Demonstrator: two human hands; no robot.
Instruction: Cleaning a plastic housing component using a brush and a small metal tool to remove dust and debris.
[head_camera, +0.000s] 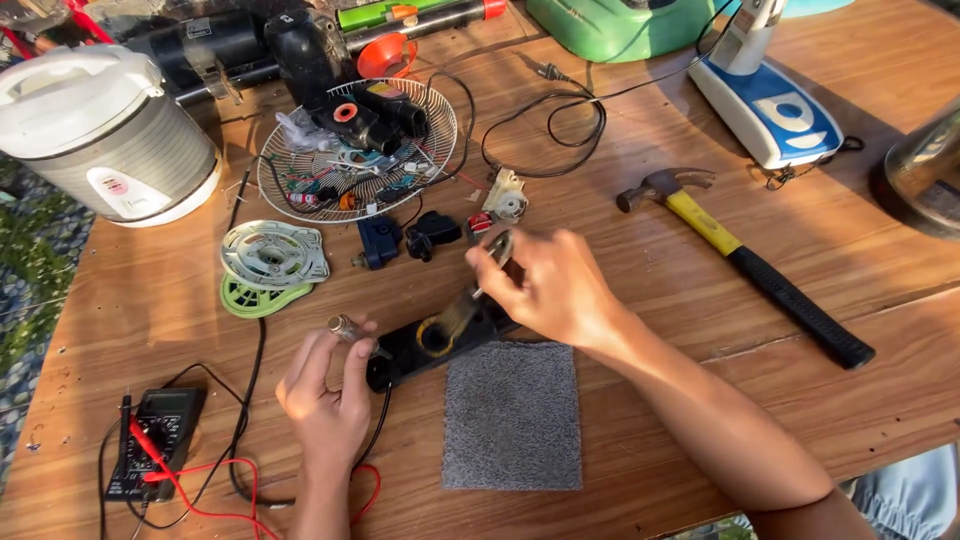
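The wooden counter fills the view, its near and left edges cut off. At the far left stands a white and grey rice cooker, cropped at the frame edge. Along the far side lie a green basin and a dark motor housing, both cut off at the top; a glass vessel is half out of view on the right. A white and blue iron lies beside it, its handle cropped. A hammer with a yellow and black handle rests diagonally, well apart from the hands. A wire fan grille holds a jumble of small parts too tangled to tell apart. A grey square mat lies near the front edge. A black meter with red leads sits at the lower left. White and green round discs lie stacked beside the grille.

The black part lies on the counter just behind the mat, its right end hidden by the right hand, which pinches a thin metal tool reaching down onto it. The left hand grips a small metal cylinder between its fingertips, just beside the black part's left end.
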